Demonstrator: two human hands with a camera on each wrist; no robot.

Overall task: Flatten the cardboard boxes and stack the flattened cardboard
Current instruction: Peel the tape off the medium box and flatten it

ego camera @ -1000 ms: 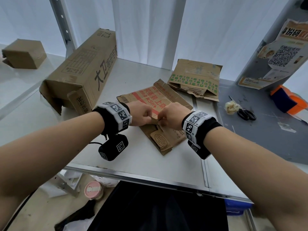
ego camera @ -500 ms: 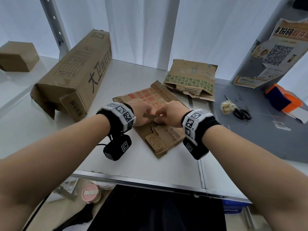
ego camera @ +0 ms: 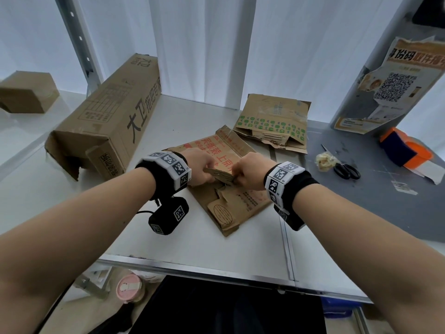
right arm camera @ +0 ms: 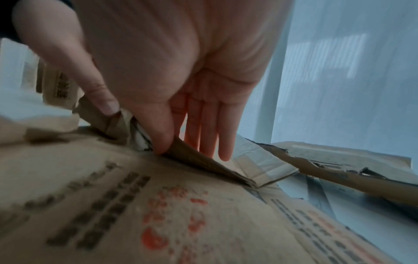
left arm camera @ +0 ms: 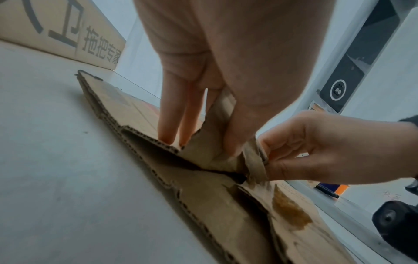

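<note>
Right now the fingers of the left hand and those of the right hand both pinch one torn flap standing up from the flattened red-printed box, which lies on the white bench between the two wrists. The flap looks ragged and partly ripped, so a hard pull could probably tear it off instead of folding it down, and the loose sheet might slide, since nothing else pins it. Beyond the hands, the green-printed flattened box lies just behind, the likely stack. A long unflattened box crowds the left side; scissors and a tape roll sit well apart on the right. The near bench edge leaves open room for sliding.
</note>
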